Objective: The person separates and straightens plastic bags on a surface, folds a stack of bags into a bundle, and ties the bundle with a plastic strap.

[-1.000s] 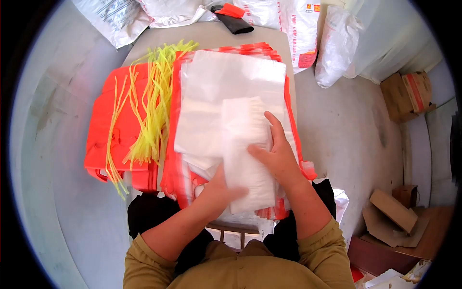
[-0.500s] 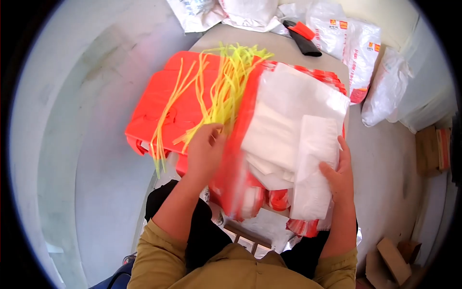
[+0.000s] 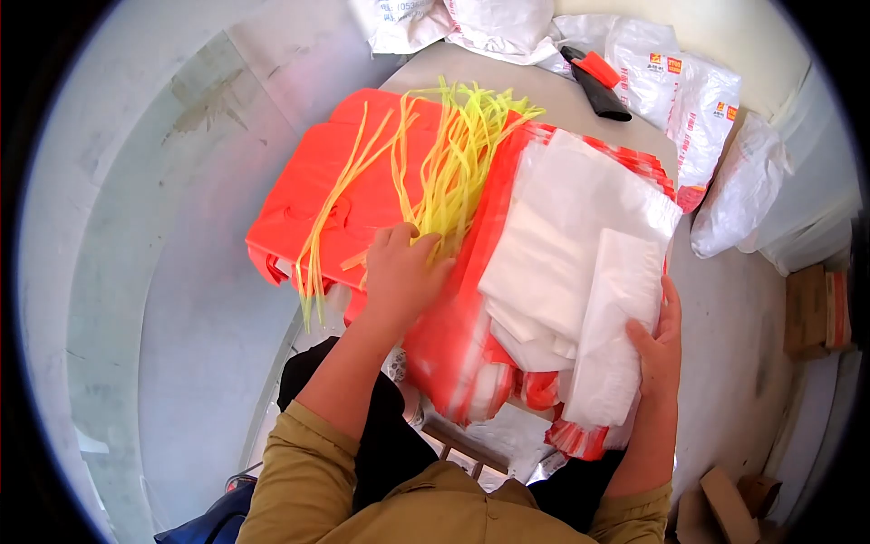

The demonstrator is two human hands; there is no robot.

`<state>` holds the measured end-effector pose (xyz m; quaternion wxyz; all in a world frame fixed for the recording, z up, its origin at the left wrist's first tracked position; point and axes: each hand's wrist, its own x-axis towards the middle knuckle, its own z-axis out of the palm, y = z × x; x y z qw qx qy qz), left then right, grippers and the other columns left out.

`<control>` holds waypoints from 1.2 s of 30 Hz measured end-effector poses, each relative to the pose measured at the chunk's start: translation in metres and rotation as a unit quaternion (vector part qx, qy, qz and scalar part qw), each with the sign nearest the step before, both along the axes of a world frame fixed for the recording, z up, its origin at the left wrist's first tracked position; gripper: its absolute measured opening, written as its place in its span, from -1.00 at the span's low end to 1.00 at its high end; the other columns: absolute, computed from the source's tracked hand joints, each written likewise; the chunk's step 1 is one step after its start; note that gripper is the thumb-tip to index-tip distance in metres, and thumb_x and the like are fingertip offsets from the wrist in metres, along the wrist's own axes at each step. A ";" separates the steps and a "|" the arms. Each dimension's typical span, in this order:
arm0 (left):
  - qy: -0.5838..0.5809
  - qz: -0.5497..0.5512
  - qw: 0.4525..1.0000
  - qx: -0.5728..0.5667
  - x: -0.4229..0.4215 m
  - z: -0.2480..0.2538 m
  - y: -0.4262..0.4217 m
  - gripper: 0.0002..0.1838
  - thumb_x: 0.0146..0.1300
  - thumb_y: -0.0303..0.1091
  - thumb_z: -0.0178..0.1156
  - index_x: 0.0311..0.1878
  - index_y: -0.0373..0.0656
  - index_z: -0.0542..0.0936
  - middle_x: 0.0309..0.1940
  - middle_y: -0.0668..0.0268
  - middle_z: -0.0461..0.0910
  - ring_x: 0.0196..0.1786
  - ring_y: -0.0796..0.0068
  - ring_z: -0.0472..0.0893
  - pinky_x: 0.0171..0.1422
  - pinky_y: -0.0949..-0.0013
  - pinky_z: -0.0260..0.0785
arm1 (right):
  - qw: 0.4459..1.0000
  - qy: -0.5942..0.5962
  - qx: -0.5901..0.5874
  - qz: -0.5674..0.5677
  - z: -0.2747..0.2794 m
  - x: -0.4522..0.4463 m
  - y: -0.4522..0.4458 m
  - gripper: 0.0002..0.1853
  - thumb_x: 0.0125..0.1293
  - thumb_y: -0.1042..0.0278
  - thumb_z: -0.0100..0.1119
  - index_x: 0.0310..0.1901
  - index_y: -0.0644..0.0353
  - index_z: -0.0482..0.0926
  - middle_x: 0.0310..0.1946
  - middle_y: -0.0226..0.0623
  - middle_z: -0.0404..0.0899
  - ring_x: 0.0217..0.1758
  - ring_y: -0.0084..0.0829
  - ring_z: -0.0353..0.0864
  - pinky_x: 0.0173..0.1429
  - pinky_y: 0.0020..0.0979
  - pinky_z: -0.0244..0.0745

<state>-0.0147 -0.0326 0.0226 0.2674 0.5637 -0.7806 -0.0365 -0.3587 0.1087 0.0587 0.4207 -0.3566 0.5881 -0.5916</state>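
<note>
My left hand (image 3: 403, 276) rests over the lower ends of a bunch of yellow plastic strips (image 3: 453, 172), fingers bent and spread. It is beside the red edge of a stack of red-and-white plastic bags (image 3: 494, 213). On that stack lie white plastic sheets (image 3: 535, 254) and a narrow folded white bag (image 3: 612, 326). My right hand (image 3: 660, 340) grips the right edge of this folded bag, its thumb on top and its fingers partly hidden behind. Under the yellow strips spreads a pile of red plastic bags (image 3: 308, 190).
The bags lie on a beige table (image 3: 471, 68). White printed sacks (image 3: 711, 118) and a black roll with a red piece (image 3: 598, 86) are at the back. Cardboard boxes (image 3: 805, 313) stand at the right. A bare wall is on the left.
My left hand has moved up and onto the yellow strips, away from the bag edge. My right hand keeps its hold on the folded bag. The whole view has shifted slightly.
</note>
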 end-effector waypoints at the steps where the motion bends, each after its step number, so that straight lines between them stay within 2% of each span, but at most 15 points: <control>1: 0.002 0.000 1.000 0.007 0.001 0.000 0.000 -0.62 0.21 -0.20 0.46 0.05 -0.17 0.77 -0.01 0.17 0.68 0.16 0.08 0.57 0.25 0.07 0.47 | 1.000 -0.002 0.001 0.004 0.001 0.000 0.000 -0.01 0.22 0.60 0.30 0.67 0.18 0.06 0.46 -0.07 0.43 0.47 -0.21 0.50 0.52 -0.22 0.45; 5: 0.037 0.006 0.999 0.011 0.005 -0.007 -0.006 -0.63 0.23 -0.19 0.46 0.02 -0.21 0.77 -0.01 0.15 0.72 0.11 0.04 0.60 0.25 0.05 0.47 | 1.000 -0.019 -0.010 0.003 0.003 0.000 0.003 -0.02 0.23 0.58 0.31 0.68 0.18 0.06 0.48 -0.08 0.42 0.49 -0.23 0.48 0.52 -0.23 0.44; 8: 0.133 0.036 0.990 -0.008 0.007 -0.007 -0.004 -0.66 0.36 -0.21 0.39 0.07 -0.24 0.75 -0.03 0.16 0.75 0.09 0.17 0.63 0.22 0.13 0.49 | 0.999 -0.037 -0.005 0.007 0.002 -0.008 0.006 -0.06 0.28 0.59 0.26 0.68 0.19 0.05 0.51 -0.07 0.39 0.49 -0.24 0.48 0.53 -0.24 0.44; 9: 0.242 0.040 0.968 0.042 0.009 -0.007 -0.005 -0.66 0.41 -0.22 0.35 0.11 -0.26 0.74 -0.03 0.18 0.75 0.07 0.24 0.63 0.20 0.19 0.49 | 0.997 -0.071 -0.006 0.001 0.000 -0.011 0.006 -0.08 0.32 0.59 0.23 0.68 0.18 0.05 0.51 -0.07 0.38 0.49 -0.24 0.48 0.53 -0.24 0.44; 12: 0.532 0.021 0.825 0.187 0.007 0.001 -0.004 -0.64 0.54 -0.25 0.22 0.20 -0.33 0.69 -0.02 0.25 0.73 0.01 0.45 0.62 0.12 0.35 0.48 | 0.984 -0.176 -0.013 -0.013 0.000 -0.015 0.006 -0.16 0.41 0.59 0.15 0.68 0.18 0.04 0.54 -0.06 0.35 0.48 -0.23 0.49 0.54 -0.23 0.45; 14: 0.678 -0.028 0.681 0.275 -0.001 0.024 0.011 -0.61 0.60 -0.26 0.14 0.25 -0.37 0.65 -0.02 0.30 0.72 -0.06 0.59 0.58 0.08 0.46 0.44 | 0.968 -0.247 -0.025 -0.021 0.005 -0.010 0.006 -0.20 0.47 0.59 0.10 0.68 0.18 0.04 0.55 -0.05 0.33 0.47 -0.23 0.50 0.54 -0.22 0.46; 17: 0.702 -0.039 0.630 0.330 -0.039 0.028 0.041 -0.59 0.60 -0.25 0.11 0.24 -0.43 0.64 -0.05 0.33 0.69 -0.15 0.65 0.52 0.05 0.51 0.39 | 0.967 -0.253 -0.019 -0.022 0.005 -0.010 0.005 -0.24 0.52 0.56 0.09 0.68 0.17 0.05 0.54 -0.06 0.33 0.46 -0.24 0.51 0.52 -0.22 0.49; 21: 0.492 -0.220 0.731 0.417 -0.085 0.035 0.090 -0.59 0.60 -0.24 0.14 0.33 -0.30 0.62 -0.11 0.41 0.63 -0.08 0.63 0.54 0.08 0.44 0.47 | 0.963 -0.261 -0.042 -0.045 0.012 -0.010 0.006 -0.27 0.55 0.52 0.08 0.67 0.15 0.06 0.51 -0.09 0.37 0.44 -0.25 0.53 0.48 -0.18 0.55; 24: 0.476 -0.317 0.644 0.508 -0.118 0.035 0.121 -0.51 0.63 -0.11 0.14 0.44 -0.20 0.56 0.24 0.26 0.62 0.18 0.54 0.59 0.19 0.37 0.49 | 0.962 -0.261 -0.022 -0.079 0.033 -0.022 0.010 -0.26 0.56 0.46 0.10 0.68 0.11 0.03 0.52 -0.10 0.36 0.43 -0.23 0.55 0.46 -0.17 0.58; 26: 0.431 -0.370 0.622 0.539 -0.136 0.025 0.131 -0.47 0.65 -0.03 0.10 0.45 -0.20 0.55 0.25 0.26 0.62 0.20 0.52 0.60 0.12 0.36 0.53 | 0.966 -0.247 -0.055 -0.061 0.029 -0.039 0.017 -0.25 0.57 0.43 0.11 0.68 0.09 0.02 0.53 -0.10 0.35 0.41 -0.22 0.56 0.44 -0.16 0.60; 29: 0.359 -0.348 0.491 0.714 -0.145 0.009 0.125 -0.41 0.67 0.07 0.02 0.49 -0.19 0.51 0.29 0.24 0.61 0.22 0.49 0.61 0.02 0.34 0.57 | 0.971 -0.213 -0.090 -0.062 0.030 -0.044 0.021 -0.25 0.55 0.42 0.15 0.66 0.11 0.05 0.51 -0.09 0.38 0.39 -0.24 0.59 0.42 -0.17 0.61; 30: 0.393 -0.342 0.443 0.730 -0.146 0.008 0.121 -0.33 0.66 0.15 -0.01 0.53 -0.21 0.45 0.32 0.22 0.60 0.26 0.43 0.62 0.16 0.32 0.55 | 0.978 -0.185 -0.084 -0.054 0.029 -0.044 0.022 -0.25 0.55 0.40 0.17 0.66 0.12 0.06 0.51 -0.09 0.39 0.38 -0.25 0.60 0.42 -0.19 0.61; 33: 0.499 -0.310 0.486 0.648 -0.132 0.024 0.119 -0.25 0.62 0.18 0.06 0.56 -0.26 0.36 0.33 0.15 0.59 0.32 0.38 0.60 0.35 0.29 0.48 | 0.984 -0.157 -0.070 -0.053 0.022 -0.027 0.021 -0.20 0.46 0.52 0.21 0.65 0.13 0.08 0.47 -0.10 0.42 0.38 -0.27 0.59 0.41 -0.22 0.60; 34: 0.507 -0.302 0.488 0.643 -0.132 0.038 0.114 -0.18 0.56 0.10 0.22 0.60 -0.30 0.24 0.35 0.09 0.55 0.36 0.31 0.57 0.50 0.25 0.38 | 0.986 -0.148 -0.064 -0.051 0.017 -0.018 0.018 -0.19 0.43 0.57 0.22 0.65 0.13 0.10 0.48 -0.10 0.41 0.39 -0.27 0.57 0.42 -0.22 0.59; 36: 0.477 -0.252 0.583 0.607 -0.130 0.052 0.113 -0.19 0.53 -0.06 0.24 0.67 -0.15 0.13 0.40 0.17 0.51 0.38 0.34 0.54 0.36 0.19 0.49 | 0.990 -0.125 -0.052 -0.051 0.015 0.007 0.012 -0.14 0.37 0.63 0.24 0.65 0.13 0.10 0.49 -0.13 0.38 0.42 -0.30 0.52 0.42 -0.26 0.55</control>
